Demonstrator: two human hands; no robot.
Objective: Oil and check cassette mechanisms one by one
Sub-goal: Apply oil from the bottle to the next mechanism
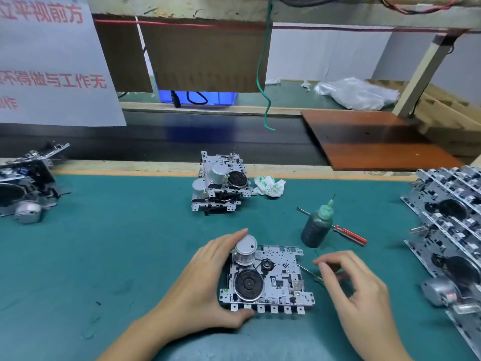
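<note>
A cassette mechanism (276, 280) lies flat on the green mat near me, with a silver motor at its far left corner and a black flywheel beside it. My left hand (205, 280) grips its left side, fingers round the motor and thumb under the near edge. My right hand (356, 290) hovers just right of the mechanism and pinches a thin metal tool (308, 272) whose tip touches the mechanism's right edge. A dark oil bottle (316, 226) with a green needle nozzle stands behind the mechanism.
A small stack of mechanisms (221, 183) sits mid-table beside a crumpled wrapper (270, 187). More mechanisms are piled at the left edge (23, 186) and stacked in rows at the right (453, 222). A red-handled screwdriver (348, 234) lies behind the bottle. A conveyor belt (208, 142) runs beyond the table.
</note>
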